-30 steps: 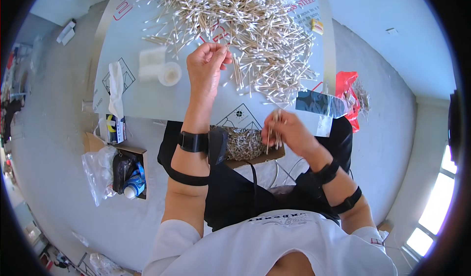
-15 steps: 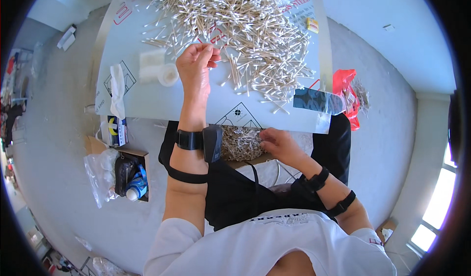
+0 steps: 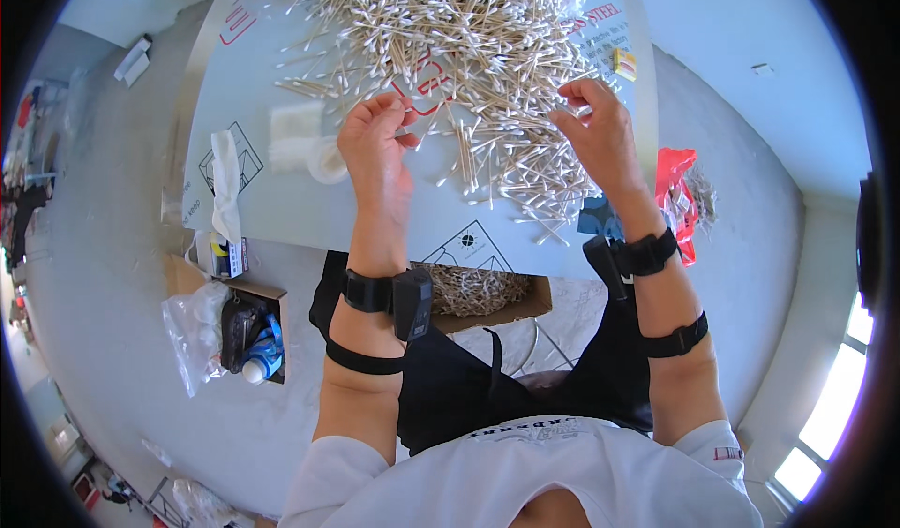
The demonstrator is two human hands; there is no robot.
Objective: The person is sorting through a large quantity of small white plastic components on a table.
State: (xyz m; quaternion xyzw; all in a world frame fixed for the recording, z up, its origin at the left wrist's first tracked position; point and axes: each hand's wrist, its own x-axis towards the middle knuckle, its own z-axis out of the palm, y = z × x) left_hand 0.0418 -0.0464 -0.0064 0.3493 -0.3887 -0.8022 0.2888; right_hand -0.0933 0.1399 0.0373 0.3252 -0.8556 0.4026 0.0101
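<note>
A big heap of double-ended cotton swabs with white tips covers the far part of the sheet-covered table. My left hand hovers at the heap's near left edge with its fingers curled in; whether they hold a swab is too small to make out. Over the heap's right side is my right hand, thumb and forefinger apart, nothing visible between them. Between my hands, a small bunch of swabs lies roughly lengthwise. Left of my left hand are a round white container and a pale square stack.
Below the table edge, a cardboard box of swabs stands between my legs. A white cloth-like strip lies on the left. A red bag is beyond the right edge; an open box with a bottle stands on the left floor.
My right hand has risen from the box below the table edge to the heap's right side. My left hand stays near its place, its fingers slightly looser.
</note>
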